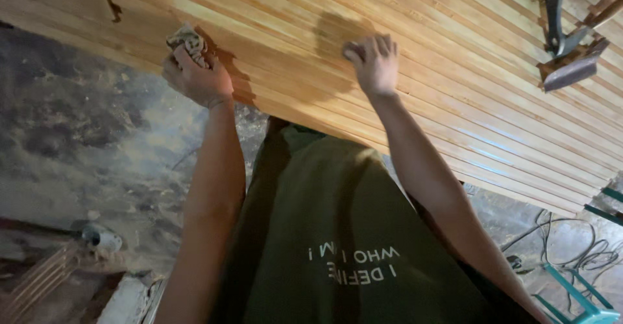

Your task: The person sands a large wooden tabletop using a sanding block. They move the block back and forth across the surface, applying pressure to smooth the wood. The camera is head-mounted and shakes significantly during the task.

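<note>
A long panel of narrow varnished wooden slats (454,84) runs across the upper half of the view. My left hand (195,74) is closed around a crumpled, stained rag (188,40) and presses it against the panel's near edge. My right hand (374,61) rests on the slats further right, fingers curled under, with nothing visible in it. Both bare forearms reach up from my dark green shirt (337,233), which hides the panel's near edge between them.
A dark hammer-like tool (557,16) and a wooden block (574,70) lie on the panel at the top right. Below are a dusty concrete floor (78,123), loose cables (577,246), a teal metal frame (581,295) and a small white cylinder (102,238).
</note>
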A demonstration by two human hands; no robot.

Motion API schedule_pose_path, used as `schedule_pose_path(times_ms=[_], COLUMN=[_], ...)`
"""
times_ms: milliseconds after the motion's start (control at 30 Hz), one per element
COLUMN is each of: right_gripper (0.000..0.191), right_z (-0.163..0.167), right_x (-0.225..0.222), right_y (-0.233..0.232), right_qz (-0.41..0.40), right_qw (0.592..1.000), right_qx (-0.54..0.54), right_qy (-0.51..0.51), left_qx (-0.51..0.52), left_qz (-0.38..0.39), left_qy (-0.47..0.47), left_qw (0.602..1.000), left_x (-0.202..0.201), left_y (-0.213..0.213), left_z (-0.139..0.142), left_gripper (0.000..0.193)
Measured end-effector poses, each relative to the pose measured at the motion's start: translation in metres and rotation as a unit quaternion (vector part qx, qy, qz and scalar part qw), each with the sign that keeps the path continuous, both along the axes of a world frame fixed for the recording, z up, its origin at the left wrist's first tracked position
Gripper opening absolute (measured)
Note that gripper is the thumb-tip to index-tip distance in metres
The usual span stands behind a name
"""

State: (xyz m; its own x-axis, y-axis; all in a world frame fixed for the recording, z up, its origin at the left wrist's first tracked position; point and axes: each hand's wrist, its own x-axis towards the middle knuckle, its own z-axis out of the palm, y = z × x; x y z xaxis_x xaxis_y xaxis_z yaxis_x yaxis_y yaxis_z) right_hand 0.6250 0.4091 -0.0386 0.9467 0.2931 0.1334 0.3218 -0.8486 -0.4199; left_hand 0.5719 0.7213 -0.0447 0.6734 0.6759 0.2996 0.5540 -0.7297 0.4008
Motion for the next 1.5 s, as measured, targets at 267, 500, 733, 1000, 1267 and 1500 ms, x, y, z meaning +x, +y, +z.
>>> schedule_pose_path(times_ms=[267,500,733,1000,1267,1500], right_gripper=[0.018,0.029,0.029,0.028,0.030,0.030], right_z=[0.002,-0.004,-0.004,0.006,0.011,0.006], right_x=[-0.005,0.002,0.000,0.005,0.009,0.006], right_y=[-0.009,0.005,0.004,0.013,0.006,0.009], right_qz=[0.003,0.027,0.042,0.028,0.046,0.048], right_qw=[0.999,1.000,0.999,0.999,0.999,0.999], right_qx=[0.033,0.010,-0.007,-0.020,-0.013,-0.009], right_qy=[-0.041,-0.007,-0.031,0.022,0.011,-0.014], left_qx=[-0.002,-0.015,0.010,0.043,0.015,0.028], left_qz=[0.010,0.006,0.006,-0.023,-0.017,-0.014], left_qy=[0.024,0.010,0.029,-0.025,-0.011,0.006], left_qw=[1.000,1.000,1.000,0.998,1.000,0.999], left_x=[0.000,0.001,-0.002,-0.003,-0.001,-0.002], left_y=[-0.002,0.004,0.009,0.010,0.009,0.007], left_z=[0.000,0.001,-0.003,-0.005,-0.009,-0.010], left_gripper=[0.040,0.047,0.048,0.052,0.053,0.055])
